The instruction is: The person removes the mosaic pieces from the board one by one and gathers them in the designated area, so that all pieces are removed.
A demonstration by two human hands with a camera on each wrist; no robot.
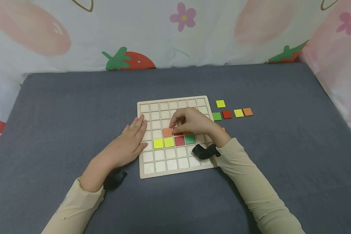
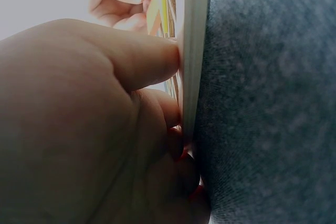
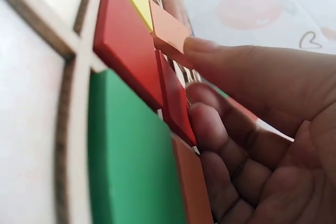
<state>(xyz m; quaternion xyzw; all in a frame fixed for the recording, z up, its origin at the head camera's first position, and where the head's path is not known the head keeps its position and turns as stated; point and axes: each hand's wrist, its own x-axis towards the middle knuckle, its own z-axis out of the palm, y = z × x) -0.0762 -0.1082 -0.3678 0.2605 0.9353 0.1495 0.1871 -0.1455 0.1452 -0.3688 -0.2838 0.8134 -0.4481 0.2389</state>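
Observation:
A wooden grid board (image 1: pixel 171 163) lies on the table. My left hand (image 1: pixel 125 143) rests flat with straight fingers over its left edge; in the left wrist view the thumb (image 2: pixel 142 59) touches the board's rim. My right hand (image 1: pixel 191 122) is above the middle cells and pinches an orange tile (image 3: pixel 173 27), which looks slightly tilted in the right wrist view. Beside it sits a red tile (image 3: pixel 173 98), partly under the fingers, then another orange tile (image 3: pixel 194 182). The nearer row holds two yellow tiles (image 1: pixel 163 143), a red tile (image 1: pixel 179 140) and a green tile (image 1: pixel 189 139).
Right of the board lie loose tiles: a yellow one (image 1: pixel 220 104), a green one (image 1: pixel 216 116), a red one (image 1: pixel 227 114), another yellow one (image 1: pixel 238 113) and an orange one (image 1: pixel 247 111). A grey cloth (image 1: pixel 76 107) covers the table. A printed curtain (image 1: pixel 163 35) hangs behind.

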